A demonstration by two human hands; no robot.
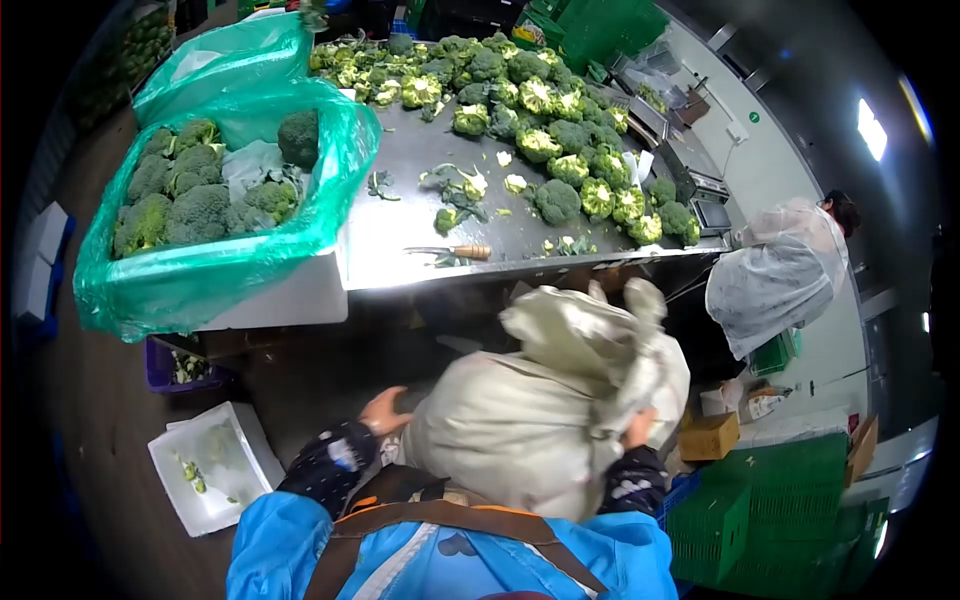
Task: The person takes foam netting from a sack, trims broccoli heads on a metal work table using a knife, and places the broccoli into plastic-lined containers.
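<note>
A large, full, off-white woven sack (510,420) is in front of my body, its bunched top leaning to the right. My left hand (385,410) is at the sack's left side with thumb and fingers apart, holding nothing. On the opposite side, my right hand (637,428) grips the sack's cloth below the bunched top; its fingers are partly hidden. Beyond the sack, a knife (450,251) with a wooden handle lies near the front edge of the metal table (400,215). Many broccoli heads (557,201) are heaped on that table.
A box lined with green plastic (345,150) holds broccoli at the left. On the floor are a white foam box (255,450) with scraps and a purple crate (158,366). Green crates (770,490) stand at right. A person in a white covering (775,270) is beyond.
</note>
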